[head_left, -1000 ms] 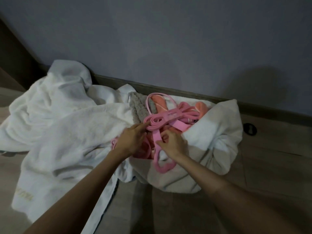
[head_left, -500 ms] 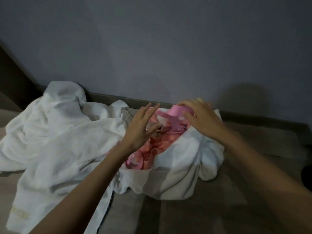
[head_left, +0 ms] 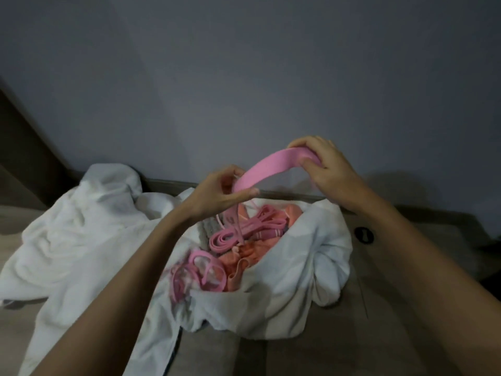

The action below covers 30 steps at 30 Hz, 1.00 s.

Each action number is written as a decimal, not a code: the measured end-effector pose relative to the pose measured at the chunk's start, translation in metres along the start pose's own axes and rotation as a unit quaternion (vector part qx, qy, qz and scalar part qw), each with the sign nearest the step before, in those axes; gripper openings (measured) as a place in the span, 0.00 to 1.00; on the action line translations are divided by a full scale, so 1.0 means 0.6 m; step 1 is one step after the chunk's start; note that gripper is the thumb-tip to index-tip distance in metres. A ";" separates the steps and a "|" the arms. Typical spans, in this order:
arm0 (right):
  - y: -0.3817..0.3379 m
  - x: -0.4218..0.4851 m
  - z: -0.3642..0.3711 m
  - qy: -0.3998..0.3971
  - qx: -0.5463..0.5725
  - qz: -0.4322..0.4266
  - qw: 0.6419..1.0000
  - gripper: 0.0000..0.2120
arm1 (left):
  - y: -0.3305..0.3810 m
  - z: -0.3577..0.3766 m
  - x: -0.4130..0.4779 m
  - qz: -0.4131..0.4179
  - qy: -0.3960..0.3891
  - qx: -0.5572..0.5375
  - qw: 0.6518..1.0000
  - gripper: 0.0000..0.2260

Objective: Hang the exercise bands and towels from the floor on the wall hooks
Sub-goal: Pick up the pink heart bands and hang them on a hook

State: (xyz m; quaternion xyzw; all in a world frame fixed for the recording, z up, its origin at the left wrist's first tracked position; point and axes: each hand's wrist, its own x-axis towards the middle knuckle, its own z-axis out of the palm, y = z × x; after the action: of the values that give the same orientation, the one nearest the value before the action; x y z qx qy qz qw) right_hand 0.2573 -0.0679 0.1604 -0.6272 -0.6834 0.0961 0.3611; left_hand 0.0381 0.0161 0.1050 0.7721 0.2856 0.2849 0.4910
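Your left hand (head_left: 217, 194) and right hand (head_left: 322, 164) were apart, each pinching an end of the wide pink band (head_left: 260, 169), raised above the band pile (head_left: 238, 240) in the white towels (head_left: 81, 234) below them

no legible text, labels or signs

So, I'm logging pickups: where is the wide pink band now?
Centre-right in the head view, the wide pink band is held up between the left hand and right hand, above the pile of bands on the white towel.
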 end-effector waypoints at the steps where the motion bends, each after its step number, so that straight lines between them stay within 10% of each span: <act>1: 0.000 -0.003 0.012 -0.003 0.021 0.015 1.000 0.15 | -0.010 -0.008 -0.016 -0.023 -0.009 0.007 1.000 0.19; 12: 0.017 -0.041 0.148 -0.010 0.191 0.178 0.965 0.08 | -0.139 -0.058 -0.178 -0.198 0.017 0.157 0.967 0.21; 20: 0.036 -0.102 0.258 -0.262 0.090 0.191 0.942 0.06 | -0.109 -0.084 -0.203 -0.185 0.288 0.097 0.935 0.14; 25: 0.031 -0.098 0.297 -0.392 0.200 0.229 0.868 0.24 | -0.095 -0.082 -0.167 -0.180 0.169 0.146 0.958 0.15; 30: -0.012 -0.046 0.248 -0.375 0.259 0.189 0.870 0.42 | -0.007 -0.102 -0.101 -0.158 0.052 0.104 0.981 0.14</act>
State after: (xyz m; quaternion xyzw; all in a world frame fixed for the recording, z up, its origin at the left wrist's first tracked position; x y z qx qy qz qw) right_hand 0.1590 -0.0470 0.0467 -0.5453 -0.5865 0.5639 0.2017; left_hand -0.0478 0.0103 0.1133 0.7482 0.4569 0.2126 0.4315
